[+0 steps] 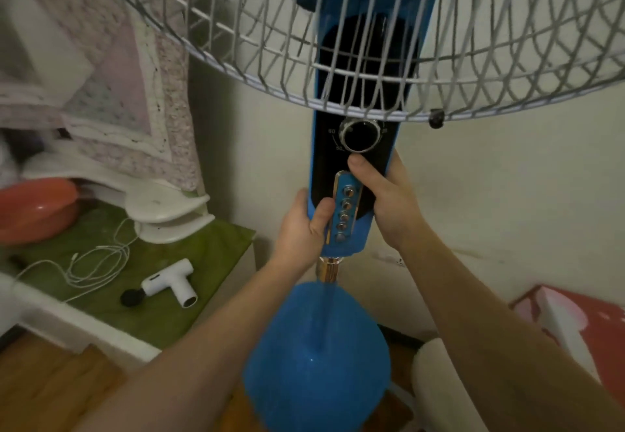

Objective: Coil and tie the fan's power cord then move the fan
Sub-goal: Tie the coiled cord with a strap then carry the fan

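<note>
A blue standing fan fills the middle of the head view, with a white wire grille [236, 36] at the top and a black control column [338, 174] carrying a round dial [360, 136] and a row of buttons. My left hand [304, 225] grips the lower left side of the column, thumb beside the buttons. My right hand [389, 198] grips its right side, thumb just under the dial. Below them a metal pole runs down to the round blue base [318, 357]. The fan's power cord is not visible.
Left of the fan stands a low table with a green cloth [189, 262], holding a white massage gun [169, 283], a loose white cable [98, 262], a red bowl [37, 208] and white dishes. A quilt hangs above. A red-and-white box [575, 327] sits right, near the cream wall.
</note>
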`<move>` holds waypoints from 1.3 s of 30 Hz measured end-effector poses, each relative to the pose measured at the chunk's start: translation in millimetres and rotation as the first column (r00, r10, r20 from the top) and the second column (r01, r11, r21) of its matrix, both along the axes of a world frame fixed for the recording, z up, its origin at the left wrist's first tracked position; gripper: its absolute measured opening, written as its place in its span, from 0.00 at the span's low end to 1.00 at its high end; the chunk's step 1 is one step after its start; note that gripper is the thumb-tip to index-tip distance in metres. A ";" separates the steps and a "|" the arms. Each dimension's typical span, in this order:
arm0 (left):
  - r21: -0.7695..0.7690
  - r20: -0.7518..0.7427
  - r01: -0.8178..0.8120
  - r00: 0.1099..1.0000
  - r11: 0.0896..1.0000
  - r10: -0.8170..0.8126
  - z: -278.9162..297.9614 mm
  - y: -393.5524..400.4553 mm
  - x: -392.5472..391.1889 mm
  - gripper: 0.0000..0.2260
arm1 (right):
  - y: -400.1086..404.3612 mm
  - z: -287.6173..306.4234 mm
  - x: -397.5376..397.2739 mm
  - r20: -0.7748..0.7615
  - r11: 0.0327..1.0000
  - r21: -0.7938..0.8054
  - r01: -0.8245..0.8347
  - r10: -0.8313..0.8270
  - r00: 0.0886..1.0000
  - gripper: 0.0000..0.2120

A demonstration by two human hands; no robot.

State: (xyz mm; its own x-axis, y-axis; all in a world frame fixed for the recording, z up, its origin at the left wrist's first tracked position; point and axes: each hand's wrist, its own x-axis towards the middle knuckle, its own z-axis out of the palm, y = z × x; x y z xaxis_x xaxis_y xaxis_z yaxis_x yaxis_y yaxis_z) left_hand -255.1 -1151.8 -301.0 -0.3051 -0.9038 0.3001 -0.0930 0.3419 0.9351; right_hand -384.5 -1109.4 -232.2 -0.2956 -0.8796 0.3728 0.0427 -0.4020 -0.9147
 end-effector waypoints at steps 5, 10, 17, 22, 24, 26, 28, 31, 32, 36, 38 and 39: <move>0.005 0.014 -0.082 0.997 0.997 0.082 -38.1 -15.2 -17.1 0.22 | -23.8 -37.5 -19.7 0.005 0.997 0.002 -0.078 0.078 0.997 0.17; -0.002 0.017 -0.096 0.995 0.995 0.096 -76.0 -30.4 -27.8 0.23 | -41.9 -67.7 -27.8 -0.028 0.997 0.018 -0.080 0.081 0.996 0.11; 0.036 -0.020 -0.108 0.994 0.993 0.109 -147.8 -45.2 -31.3 0.27 | -57.5 -129.2 -30.9 -0.091 0.993 0.003 -0.122 0.121 0.988 0.08; 0.040 -0.017 -0.127 0.992 0.991 0.128 -201.0 -60.0 -32.2 0.28 | -78.5 -189.7 -32.0 -0.038 0.992 -0.025 -0.125 0.124 0.992 0.11; 0.060 0.002 -0.140 0.990 0.988 0.141 -217.5 -65.1 -32.7 0.22 | -86.5 -206.2 -32.9 -0.031 0.990 -0.016 -0.143 0.142 0.989 0.12; 0.068 0.009 -0.146 0.989 0.987 0.146 -239.1 -72.2 -31.9 0.18 | -94.7 -225.9 -32.8 -0.041 0.991 -0.010 -0.133 0.133 0.990 0.12; 0.062 0.024 -0.145 0.989 0.988 0.143 -262.5 -80.8 -32.4 0.19 | -103.9 -248.6 -31.5 -0.062 0.993 -0.017 -0.118 0.117 0.991 0.15; 0.068 0.011 -0.132 0.991 0.989 0.132 -297.8 -93.7 -33.8 0.20 | -118.3 -285.5 -30.4 -0.072 0.996 -0.009 -0.088 0.087 0.994 0.18; 0.054 0.018 -0.134 0.991 0.989 0.133 -308.2 -99.3 -35.4 0.20 | -123.6 -295.8 -31.5 -0.086 0.997 -0.012 -0.082 0.081 0.993 0.17; 0.039 0.024 -0.164 0.986 0.986 0.163 -348.3 -118.7 -35.7 0.17 | -143.3 -332.3 -31.5 -0.108 0.997 -0.007 -0.082 0.081 0.991 0.13; 0.038 0.028 -0.186 0.982 0.982 0.185 -370.7 -128.3 -34.6 0.14 | -151.3 -351.4 -30.0 -0.103 0.996 -0.015 -0.088 0.086 0.991 0.13; 0.044 0.031 -0.187 0.982 0.981 0.186 -383.6 -134.0 -33.1 0.12 | -155.5 -362.0 -28.8 -0.098 0.995 -0.025 -0.099 0.097 0.991 0.12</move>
State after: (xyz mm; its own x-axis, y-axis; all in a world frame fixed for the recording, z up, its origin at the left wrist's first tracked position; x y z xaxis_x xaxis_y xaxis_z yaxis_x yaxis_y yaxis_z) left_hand -288.2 -1285.8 -684.6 -0.1371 -0.9584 0.2503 -0.1757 0.2722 0.9461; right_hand -413.3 -1264.9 -594.2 -0.1699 -0.8907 0.4216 -0.0045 -0.4271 -0.9042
